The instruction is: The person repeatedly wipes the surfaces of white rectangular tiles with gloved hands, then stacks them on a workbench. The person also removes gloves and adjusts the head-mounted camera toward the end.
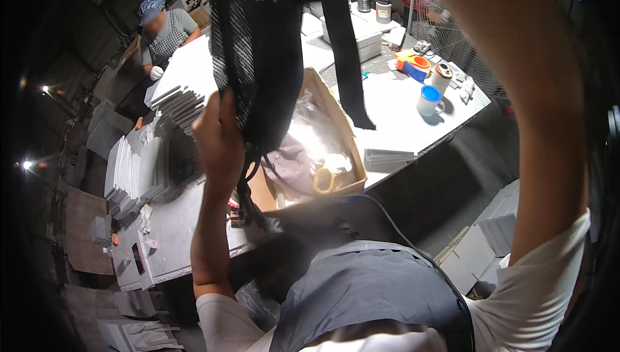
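A black bag (268, 61) with a mesh side and a long hanging strap (349, 61) is held up before me, reaching past the top edge. My left hand (219, 135) grips its lower left side, fingers closed around the edge. My right arm (549, 106) is raised high on the right, and its hand lies beyond the top of the picture. Beneath the bag, an open cardboard box (358, 165) sits on the table, with clear plastic, a greyish cloth and a yellow coiled ring (323, 180) inside. Thin black cords dangle below my left hand.
Right of the box stand a blue-lidded mug (429, 101), a can (442, 75) and an orange-and-blue tape dispenser (413, 64). A fan (452, 35) stands behind. Stacks of white boards (132, 171) are at left, where a person in a hat (166, 32) works. A cord (394, 219) runs across my apron.
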`<state>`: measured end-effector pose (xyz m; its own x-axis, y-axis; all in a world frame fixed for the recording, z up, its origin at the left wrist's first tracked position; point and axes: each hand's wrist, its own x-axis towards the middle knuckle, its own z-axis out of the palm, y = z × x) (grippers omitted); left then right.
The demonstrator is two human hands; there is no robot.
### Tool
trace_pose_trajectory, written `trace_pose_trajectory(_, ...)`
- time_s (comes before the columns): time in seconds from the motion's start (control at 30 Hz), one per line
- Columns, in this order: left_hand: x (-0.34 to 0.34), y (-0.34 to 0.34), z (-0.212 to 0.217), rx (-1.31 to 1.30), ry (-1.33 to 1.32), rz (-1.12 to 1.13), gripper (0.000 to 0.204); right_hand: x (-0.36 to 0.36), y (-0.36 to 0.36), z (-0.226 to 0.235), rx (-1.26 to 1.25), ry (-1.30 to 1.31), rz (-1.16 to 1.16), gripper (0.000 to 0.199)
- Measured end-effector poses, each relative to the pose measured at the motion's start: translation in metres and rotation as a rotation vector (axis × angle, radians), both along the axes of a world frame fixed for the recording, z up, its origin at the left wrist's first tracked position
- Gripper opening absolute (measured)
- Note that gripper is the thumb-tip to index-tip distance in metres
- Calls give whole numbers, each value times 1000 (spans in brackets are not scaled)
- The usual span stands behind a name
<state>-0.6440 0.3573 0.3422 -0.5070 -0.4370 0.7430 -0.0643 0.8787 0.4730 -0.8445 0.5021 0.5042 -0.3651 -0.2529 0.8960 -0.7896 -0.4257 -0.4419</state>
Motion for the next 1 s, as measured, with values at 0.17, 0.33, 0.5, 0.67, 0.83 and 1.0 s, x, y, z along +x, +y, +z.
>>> trace_pose_trajectory(0.17, -6, -54, -81, -5, -157, -16, 23, -27, -88, -38, 14, -115, -37, 41)
trace_pose_trajectory(0.33, -12, -78, -147, 157, -412, -28, 26, -59, -134, -138, 269, -440, -19, 40)
trace_pose_trajectory(0.5, -25, -94, -180, 169, -664, -58, 30, -66, -152, -236, 424, -778, -61, 33)
trace_pose_trajectory(0.67, -33, -107, -199, 99, -885, -68, 28, -59, -145, -290, 606, -803, -80, 36)
trace_pose_trajectory(0.83, -39, -106, -206, 15, -1050, -142, 27, -53, -119, -292, 928, -664, -90, 38)
trace_pose_trajectory(1.0, -42, -103, -192, 21, -1177, -179, 27, -51, -49, -227, 898, -69, -139, 64)
